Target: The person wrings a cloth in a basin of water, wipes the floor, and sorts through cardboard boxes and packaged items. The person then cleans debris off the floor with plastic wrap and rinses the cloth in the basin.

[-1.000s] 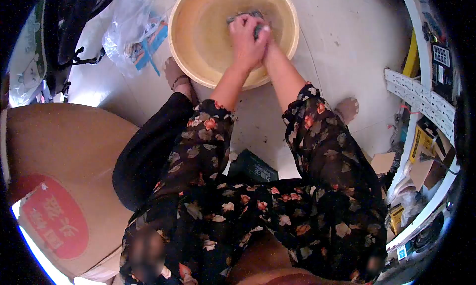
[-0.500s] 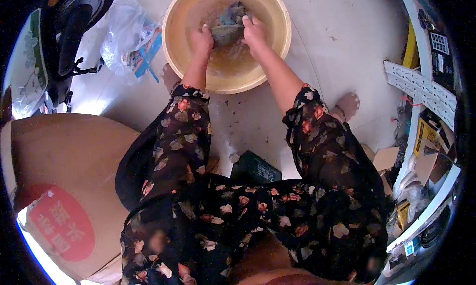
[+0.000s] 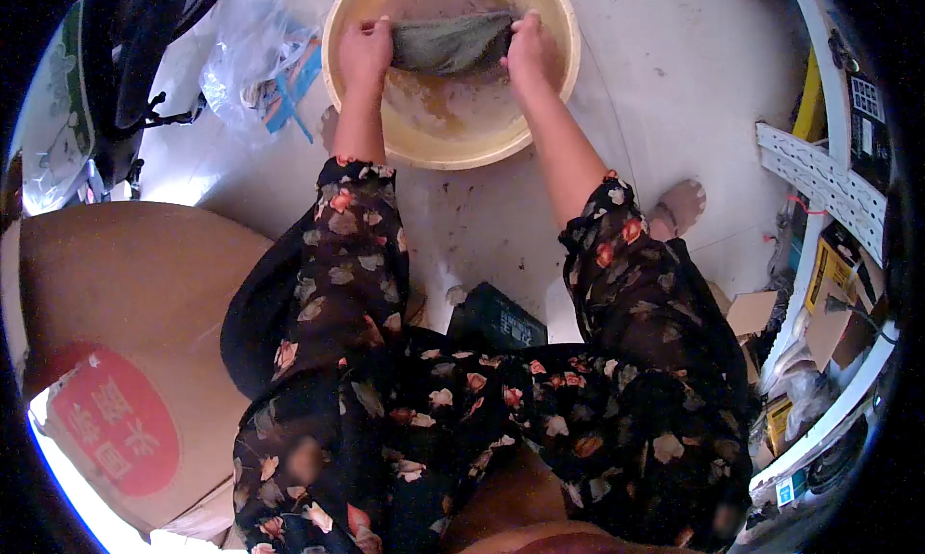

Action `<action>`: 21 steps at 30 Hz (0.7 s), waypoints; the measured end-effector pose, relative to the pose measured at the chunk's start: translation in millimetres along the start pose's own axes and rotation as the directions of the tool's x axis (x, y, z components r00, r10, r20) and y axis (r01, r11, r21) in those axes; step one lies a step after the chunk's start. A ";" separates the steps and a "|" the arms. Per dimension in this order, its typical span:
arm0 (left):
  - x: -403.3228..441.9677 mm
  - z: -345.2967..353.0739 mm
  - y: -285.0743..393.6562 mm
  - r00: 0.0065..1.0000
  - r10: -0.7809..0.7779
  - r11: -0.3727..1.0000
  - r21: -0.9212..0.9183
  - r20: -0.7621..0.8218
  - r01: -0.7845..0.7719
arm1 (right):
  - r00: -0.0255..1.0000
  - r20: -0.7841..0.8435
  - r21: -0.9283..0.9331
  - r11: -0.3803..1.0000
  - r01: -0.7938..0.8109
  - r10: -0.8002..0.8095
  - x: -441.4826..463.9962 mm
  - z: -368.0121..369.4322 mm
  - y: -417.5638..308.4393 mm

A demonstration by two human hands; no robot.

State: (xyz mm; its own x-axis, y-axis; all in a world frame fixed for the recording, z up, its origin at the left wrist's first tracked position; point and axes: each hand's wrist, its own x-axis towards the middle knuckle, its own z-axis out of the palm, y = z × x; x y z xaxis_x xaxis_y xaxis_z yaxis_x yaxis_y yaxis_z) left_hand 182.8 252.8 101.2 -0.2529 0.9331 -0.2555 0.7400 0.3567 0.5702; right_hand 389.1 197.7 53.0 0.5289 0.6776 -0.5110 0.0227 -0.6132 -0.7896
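Observation:
A dark grey-green cloth (image 3: 451, 43) is stretched between my two hands over a yellow basin (image 3: 453, 156). My left hand (image 3: 366, 51) grips its left end, near the basin's left side. At the other end, my right hand (image 3: 531, 53) has its fingers closed on the cloth. Murky brownish water (image 3: 448, 106) shows in the basin below the cloth. How far the cloth touches the water I cannot tell.
A large cardboard box (image 3: 135, 284) stands at left, with a clear plastic bag (image 3: 246, 58) and a scooter (image 3: 159, 43) beyond. Between my legs sits a dark green box (image 3: 496, 318). White metal shelving (image 3: 819, 173) with cartons runs along the right.
My hands have moved apart, left hand leftward and right hand rightward. The cloth, bunched up before, is now spread taut between them. The view has shifted slightly.

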 end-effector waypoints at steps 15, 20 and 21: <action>-17.3 88.0 -29.7 0.912 0.267 0.962 -0.139 0.313 -0.234 | 0.797 0.558 0.507 0.665 -0.548 0.232 -15.9 7.7 -5.2; -117.5 39.4 89.9 0.826 0.545 0.819 0.116 0.147 -0.561 | 0.707 0.699 0.588 0.476 -0.654 0.106 -4.5 -11.8 -18.0; -130.8 41.0 98.9 0.835 0.543 0.831 0.081 0.092 -0.550 | 0.706 0.705 0.612 0.446 -0.653 0.066 -2.5 -11.8 -18.3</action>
State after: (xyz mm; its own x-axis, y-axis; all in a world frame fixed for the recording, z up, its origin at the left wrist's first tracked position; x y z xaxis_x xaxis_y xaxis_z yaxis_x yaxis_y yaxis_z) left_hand 314.6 164.2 159.0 0.2478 0.9685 0.0246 0.8047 -0.2199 0.5515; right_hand 397.4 202.4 72.8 -0.2235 0.7244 -0.6522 -0.8548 -0.4672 -0.2261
